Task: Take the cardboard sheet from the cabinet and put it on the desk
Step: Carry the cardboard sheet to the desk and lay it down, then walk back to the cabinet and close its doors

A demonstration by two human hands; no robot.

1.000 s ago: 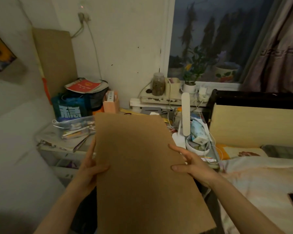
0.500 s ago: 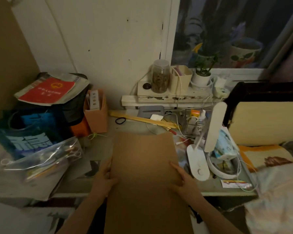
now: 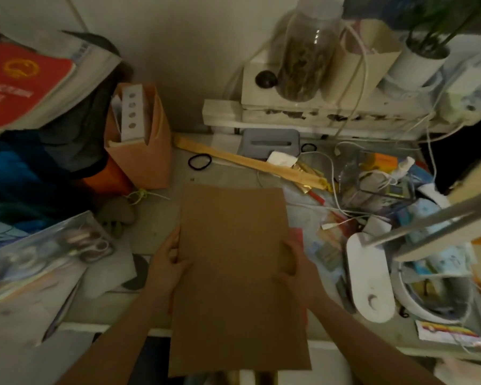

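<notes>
A plain brown cardboard sheet (image 3: 233,268) lies lengthwise in the middle of the view, over the grey desk (image 3: 161,218). Its far end is above the desk top and its near end overhangs the desk's front edge. My left hand (image 3: 165,269) grips the sheet's left edge, thumb on top. My right hand (image 3: 296,269) grips the right edge the same way. Whether the sheet touches the desk I cannot tell.
An orange paper bag (image 3: 139,151) stands at the back left beside a red booklet (image 3: 17,81) on a pile. A wooden ruler (image 3: 250,162) and a black hair band (image 3: 199,162) lie beyond the sheet. A white lamp base (image 3: 370,276), cables and clutter fill the right; a glass jar (image 3: 306,51) stands behind.
Both hands have carried the sheet forward and down, from upright in front of me to flat over the desk. The view has tilted down and closer to the desk.
</notes>
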